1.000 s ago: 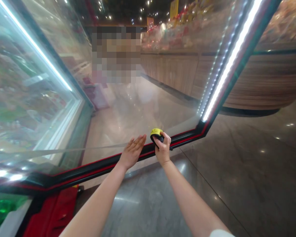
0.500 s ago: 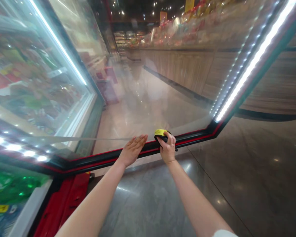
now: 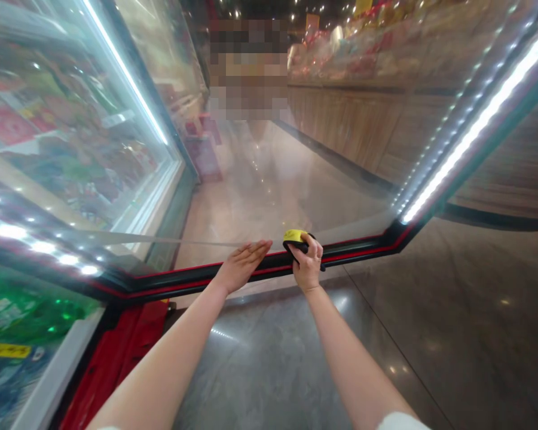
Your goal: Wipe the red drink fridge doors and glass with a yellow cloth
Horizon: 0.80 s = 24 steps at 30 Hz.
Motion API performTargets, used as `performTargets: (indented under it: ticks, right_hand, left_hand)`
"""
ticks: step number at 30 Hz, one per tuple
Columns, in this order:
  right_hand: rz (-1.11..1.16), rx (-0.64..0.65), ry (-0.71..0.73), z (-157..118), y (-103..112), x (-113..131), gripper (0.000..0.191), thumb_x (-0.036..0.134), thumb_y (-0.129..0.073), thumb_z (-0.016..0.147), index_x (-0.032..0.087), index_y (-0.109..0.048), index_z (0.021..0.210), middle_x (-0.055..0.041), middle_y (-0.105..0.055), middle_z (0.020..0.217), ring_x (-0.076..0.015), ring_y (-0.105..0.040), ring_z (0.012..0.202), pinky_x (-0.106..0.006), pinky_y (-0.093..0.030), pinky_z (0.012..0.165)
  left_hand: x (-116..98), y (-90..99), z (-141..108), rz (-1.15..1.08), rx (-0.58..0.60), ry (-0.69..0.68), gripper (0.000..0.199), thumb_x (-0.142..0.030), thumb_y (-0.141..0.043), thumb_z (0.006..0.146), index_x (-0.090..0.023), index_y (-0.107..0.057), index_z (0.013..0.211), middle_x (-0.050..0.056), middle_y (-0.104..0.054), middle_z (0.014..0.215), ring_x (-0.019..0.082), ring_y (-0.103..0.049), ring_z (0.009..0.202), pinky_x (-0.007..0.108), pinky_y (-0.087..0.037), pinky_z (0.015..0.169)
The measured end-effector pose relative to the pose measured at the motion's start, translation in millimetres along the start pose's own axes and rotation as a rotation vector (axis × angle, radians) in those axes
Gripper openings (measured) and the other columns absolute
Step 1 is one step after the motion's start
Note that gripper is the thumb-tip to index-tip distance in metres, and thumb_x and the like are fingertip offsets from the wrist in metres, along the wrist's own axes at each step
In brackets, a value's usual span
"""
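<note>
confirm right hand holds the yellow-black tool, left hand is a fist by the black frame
Not quite: the head view shows the left hand open, not a fist. It is by the black frame, and the right hand holds the yellow-black tool.

Yellow-and-black object (image 3: 295, 237) in right hand (image 3: 309, 263)

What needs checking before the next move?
1. Yellow-and-black tool gripped by right hand: ok.
2. Left hand over black rail, fingers extended: ok.
3. Rail visible right of the tool, nothing lying across it: ok.
4. Pale strip joined to the tool: cannot tell, left hand in the way.
5. Strip's far end secured: cannot tell, lost in glare.
</note>
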State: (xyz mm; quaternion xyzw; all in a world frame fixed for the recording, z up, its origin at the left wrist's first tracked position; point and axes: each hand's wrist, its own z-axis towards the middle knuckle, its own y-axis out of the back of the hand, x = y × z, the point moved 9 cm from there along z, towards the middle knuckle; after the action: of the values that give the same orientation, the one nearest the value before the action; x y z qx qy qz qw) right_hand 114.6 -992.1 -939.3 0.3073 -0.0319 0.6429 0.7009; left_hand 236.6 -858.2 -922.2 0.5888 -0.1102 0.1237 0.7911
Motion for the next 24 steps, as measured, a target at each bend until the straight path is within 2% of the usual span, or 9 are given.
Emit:
performTargets:
  ticks: [2,5,7,9,12,15,17,20,24]
  right_hand:
    - [0.012,-0.047,-0.051,-8.2,7.7,-17.6,0.049,0.002,-0.051,0.076,0.031,-0.077,0.106,-0.0080,-0.049,0.133,-0.0273,-0.046,0.124,-0.049,-0.045,0.104]
    - [-0.003,-0.244,-0.259,-5.5,19.0,-42.4,0.044,0.008,-0.051,0.079,0.024,-0.074,0.112,-0.0133,-0.046,0.135,-0.0325,-0.045,0.125,-0.057,-0.043,0.103]
    - [-0.005,-0.334,-0.374,0.3,13.2,-35.8,0.044,0.011,-0.052,0.082,0.022,-0.072,0.119,-0.0168,-0.041,0.140,-0.0369,-0.041,0.130,-0.063,-0.039,0.104]
    - [0.011,-0.350,-0.426,3.3,-0.3,-11.8,0.046,0.012,-0.053,0.081,0.023,-0.070,0.123,-0.0184,-0.037,0.146,-0.0401,-0.037,0.134,-0.066,-0.036,0.105]
    - [0.063,-0.221,-0.330,-0.5,-22.0,32.4,0.050,0.008,-0.053,0.078,0.025,-0.071,0.121,-0.0167,-0.035,0.149,-0.0398,-0.034,0.137,-0.067,-0.036,0.106]
    - [0.105,-0.076,-0.142,-7.3,-27.4,52.3,0.053,0.002,-0.051,0.073,0.031,-0.076,0.109,-0.0105,-0.045,0.141,-0.0323,-0.041,0.132,-0.057,-0.042,0.105]
    - [0.113,-0.080,-0.081,-3.6,-18.8,48.5,0.053,0.000,-0.049,0.071,0.031,-0.078,0.104,-0.0091,-0.050,0.134,-0.0291,-0.045,0.126,-0.053,-0.044,0.104]
    - [0.126,-0.180,-0.130,13.2,-3.7,43.4,0.052,0.000,-0.051,0.071,0.029,-0.077,0.106,-0.0113,-0.049,0.135,-0.0309,-0.046,0.125,-0.056,-0.043,0.103]
    - [0.165,-0.088,-0.120,22.5,-17.2,79.5,0.052,0.005,-0.055,0.078,0.030,-0.073,0.121,-0.0128,-0.042,0.146,-0.0354,-0.038,0.134,-0.059,-0.039,0.106]
  left_hand:
    - [-0.5,3.5,-3.3,0.005,0.015,0.008,0.071,-0.004,-0.033,0.094,-0.022,-0.019,0.161,0.000,-0.041,0.160,0.010,-0.035,0.149,0.029,-0.024,0.125]
    - [3.4,9.9,-19.2,0.026,0.054,0.051,0.068,-0.005,-0.033,0.094,-0.018,-0.024,0.160,0.001,-0.037,0.162,0.012,-0.031,0.152,0.033,-0.022,0.127]
    - [9.2,15.4,-36.3,0.043,0.085,0.110,0.071,-0.003,-0.035,0.091,-0.018,-0.026,0.160,0.001,-0.036,0.163,0.013,-0.030,0.152,0.038,-0.019,0.128]
    - [16.0,22.4,-54.9,0.064,0.109,0.194,0.075,-0.002,-0.037,0.087,-0.020,-0.028,0.159,0.001,-0.035,0.163,0.015,-0.029,0.153,0.043,-0.015,0.129]
    - [24.2,35.3,-75.9,0.105,0.112,0.315,0.079,-0.003,-0.041,0.084,-0.022,-0.028,0.159,0.002,-0.035,0.163,0.019,-0.028,0.154,0.048,-0.011,0.129]
    - [28.8,45.0,-82.6,0.131,0.110,0.362,0.081,-0.005,-0.044,0.084,-0.025,-0.026,0.160,0.002,-0.038,0.162,0.019,-0.030,0.153,0.049,-0.011,0.129]
    - [30.9,48.0,-81.6,0.134,0.131,0.355,0.081,-0.004,-0.043,0.083,-0.028,-0.028,0.159,0.000,-0.041,0.160,0.017,-0.033,0.151,0.048,-0.011,0.129]
    - [31.5,51.1,-78.4,0.143,0.172,0.333,0.081,-0.004,-0.044,0.083,-0.029,-0.030,0.158,0.000,-0.043,0.159,0.016,-0.036,0.150,0.047,-0.011,0.129]
    - [29.1,52.5,-77.5,0.176,0.188,0.370,0.077,-0.007,-0.045,0.084,-0.028,-0.033,0.157,0.001,-0.042,0.160,0.017,-0.034,0.151,0.047,-0.012,0.128]
